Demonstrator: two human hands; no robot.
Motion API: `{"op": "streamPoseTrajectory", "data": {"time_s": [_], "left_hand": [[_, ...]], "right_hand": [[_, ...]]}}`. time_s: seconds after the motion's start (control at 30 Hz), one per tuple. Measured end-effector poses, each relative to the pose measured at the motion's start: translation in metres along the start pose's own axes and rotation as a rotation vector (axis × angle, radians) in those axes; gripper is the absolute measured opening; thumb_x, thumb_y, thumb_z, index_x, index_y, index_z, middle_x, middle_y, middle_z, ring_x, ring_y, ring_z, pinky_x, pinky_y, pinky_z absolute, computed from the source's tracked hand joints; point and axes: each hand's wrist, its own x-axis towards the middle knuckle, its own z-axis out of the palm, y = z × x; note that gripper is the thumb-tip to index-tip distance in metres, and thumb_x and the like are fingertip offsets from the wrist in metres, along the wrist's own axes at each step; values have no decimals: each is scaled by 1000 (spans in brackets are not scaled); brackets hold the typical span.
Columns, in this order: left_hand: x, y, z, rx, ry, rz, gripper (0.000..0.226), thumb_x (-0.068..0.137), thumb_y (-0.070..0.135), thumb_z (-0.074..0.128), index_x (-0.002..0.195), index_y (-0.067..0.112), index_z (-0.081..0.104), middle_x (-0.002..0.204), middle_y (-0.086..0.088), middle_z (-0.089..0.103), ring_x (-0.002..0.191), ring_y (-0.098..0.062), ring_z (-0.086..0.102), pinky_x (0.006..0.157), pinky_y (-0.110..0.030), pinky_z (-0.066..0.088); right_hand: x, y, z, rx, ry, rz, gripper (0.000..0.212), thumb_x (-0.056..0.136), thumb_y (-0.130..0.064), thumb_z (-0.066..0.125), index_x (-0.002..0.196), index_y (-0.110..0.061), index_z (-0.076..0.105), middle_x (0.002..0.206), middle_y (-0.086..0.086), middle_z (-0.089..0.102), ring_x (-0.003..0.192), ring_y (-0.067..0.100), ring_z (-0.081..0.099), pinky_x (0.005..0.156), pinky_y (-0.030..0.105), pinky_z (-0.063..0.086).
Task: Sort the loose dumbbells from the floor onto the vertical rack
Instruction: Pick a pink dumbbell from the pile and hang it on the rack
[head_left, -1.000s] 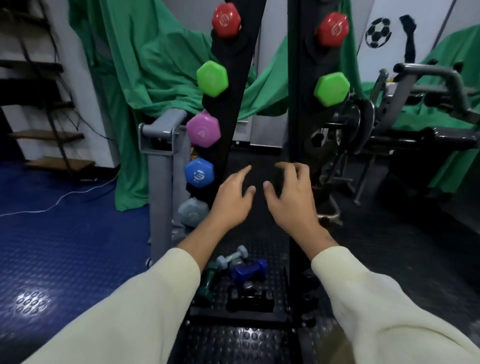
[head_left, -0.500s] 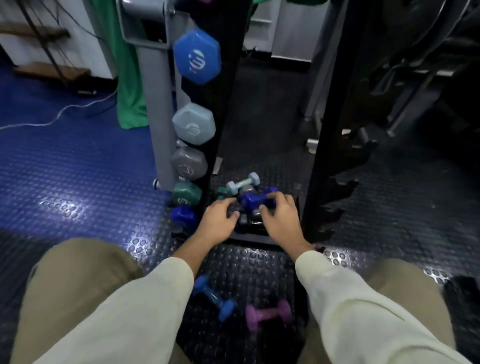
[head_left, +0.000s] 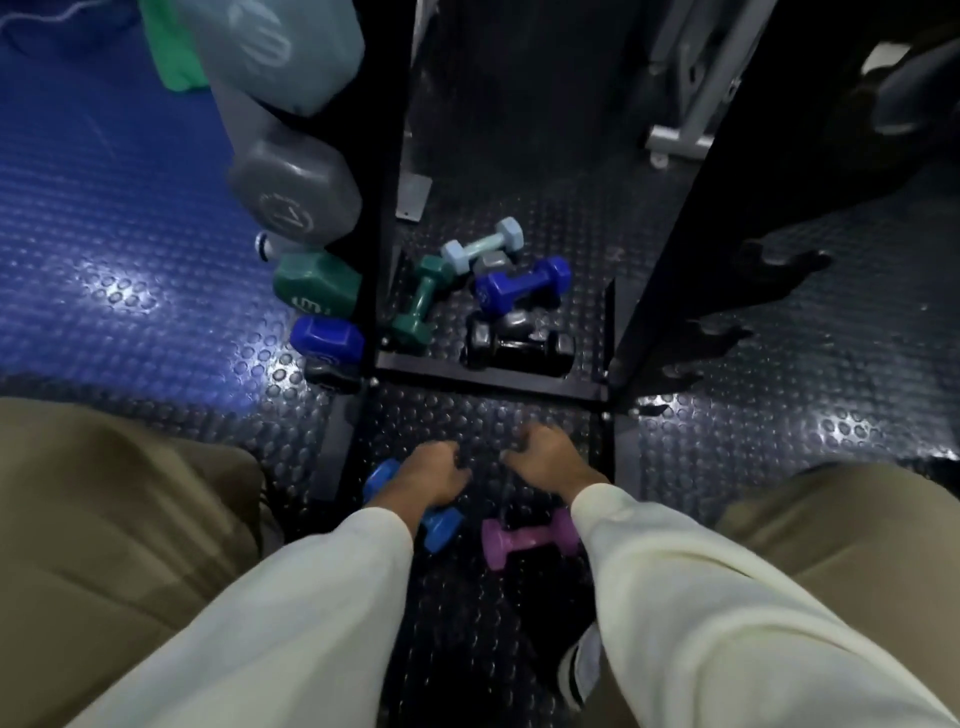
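I crouch before the black vertical rack (head_left: 383, 171). My left hand (head_left: 428, 470) hovers over a light blue dumbbell (head_left: 440, 527) on the floor, whose handle my wrist hides. My right hand (head_left: 550, 457) hangs just above a purple dumbbell (head_left: 524, 538). Both hands have loosely curled fingers with nothing seen in them. Inside the rack base lie a pale blue dumbbell (head_left: 483, 247), a green one (head_left: 421, 304), a dark blue one (head_left: 522, 286) and a black one (head_left: 519, 349).
The left upright carries a grey head (head_left: 296, 192), a green head (head_left: 317, 283) and a blue head (head_left: 327, 338). The right upright (head_left: 691, 234) shows bare cradle hooks (head_left: 769, 265). My knees flank the hands. Studded rubber flooring lies underneath.
My view has dropped lower toward the floor. Both hands pulled back from the pile inside the rack base to the light blue and purple dumbbells nearer my body.
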Motion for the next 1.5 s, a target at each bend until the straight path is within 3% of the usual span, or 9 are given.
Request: {"op": "streamPoseTrajectory", "data": {"time_s": [0.13, 0.3, 0.47, 0.63, 0.7, 0.87, 1.03, 1.3, 1.5], "left_hand": [[9, 8, 38, -62, -119, 1, 31, 93, 36, 67, 119, 21, 71, 121, -7, 70, 109, -27, 67, 96, -35, 54], [19, 14, 88, -64, -323, -114, 25, 97, 34, 58, 112, 16, 67, 91, -11, 74, 69, -29, 72, 56, -32, 59], [31, 7, 123, -3, -401, -193, 51, 98, 40, 51, 141, 13, 45, 133, -18, 64, 117, -37, 65, 95, -44, 53], [39, -14, 143, -84, -476, -186, 83, 97, 53, 48, 162, 34, 0, 143, -15, 59, 123, -35, 62, 103, -48, 51], [40, -18, 147, -184, -483, -226, 80, 96, 53, 50, 159, 37, 3, 136, -12, 63, 113, -30, 66, 97, -43, 52], [48, -14, 150, -500, -334, -303, 61, 86, 50, 69, 129, 32, 30, 113, -5, 64, 92, -17, 65, 81, -34, 54], [60, 30, 101, -839, -86, -263, 34, 92, 55, 65, 117, 44, 44, 123, -5, 46, 97, -23, 63, 76, -38, 64], [45, 76, -26, -767, 316, 67, 28, 87, 43, 76, 100, 52, 53, 111, 3, 36, 95, -22, 60, 95, -44, 58], [-3, 108, -111, -699, 545, 322, 39, 78, 60, 70, 113, 51, 56, 108, -5, 59, 91, -27, 66, 83, -53, 61]], "right_hand": [[13, 36, 23, -16, -86, 138, 36, 90, -41, 71, 115, -15, 71, 111, 1, 71, 107, 23, 67, 92, 30, 52], [45, 110, 61, -92, -112, 324, 62, 73, -59, 56, 130, -32, 58, 138, 7, 58, 118, 34, 61, 99, 47, 55], [27, 102, 52, -16, -100, 521, 61, 95, -37, 60, 147, -10, 44, 143, 22, 52, 130, 42, 53, 107, 48, 47], [35, 131, 83, 320, -226, 645, 84, 80, -57, 70, 146, -23, 32, 143, 12, 55, 117, 38, 63, 87, 52, 63], [39, 139, 89, 352, -173, 608, 70, 93, -42, 66, 150, -21, 31, 143, 15, 53, 117, 39, 63, 85, 51, 63], [34, 124, 74, 411, 15, 550, 34, 96, -28, 61, 127, -22, 48, 118, 11, 58, 88, 30, 66, 55, 41, 64], [39, 98, 45, 754, 236, 433, 12, 100, -28, 61, 108, -28, 52, 112, 13, 66, 91, 28, 69, 66, 43, 64], [43, 15, -11, 985, 394, 149, 34, 73, -59, 69, 102, -46, 55, 105, 6, 73, 97, 29, 72, 91, 58, 59], [-21, -68, -92, 1097, 461, -129, 35, 87, -39, 74, 121, -44, 65, 106, -9, 75, 89, 14, 72, 80, 41, 60]]}}
